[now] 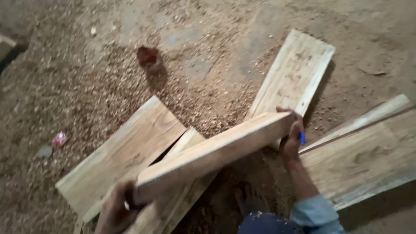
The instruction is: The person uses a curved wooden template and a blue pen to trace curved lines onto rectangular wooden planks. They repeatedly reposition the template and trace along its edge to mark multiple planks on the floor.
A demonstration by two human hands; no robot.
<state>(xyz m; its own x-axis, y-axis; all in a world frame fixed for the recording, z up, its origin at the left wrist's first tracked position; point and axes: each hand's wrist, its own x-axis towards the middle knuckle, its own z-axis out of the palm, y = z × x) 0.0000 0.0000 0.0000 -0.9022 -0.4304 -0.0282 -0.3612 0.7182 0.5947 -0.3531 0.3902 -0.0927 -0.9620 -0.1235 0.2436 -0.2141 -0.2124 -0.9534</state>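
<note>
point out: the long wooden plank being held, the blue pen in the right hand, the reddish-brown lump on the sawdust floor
long pale wooden plank [216, 154], head view, middle of its top face
small blue pen [302, 138], head view, the tip that sticks out below the right hand's fingers
reddish-brown lump [148, 57], head view, centre of its upper side

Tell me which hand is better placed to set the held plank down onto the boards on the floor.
Probably the left hand. It grips the near end of the long pale wooden plank, directly above the flat wooden boards on the sawdust floor. The right hand holds the far end, with something small and blue.
</note>
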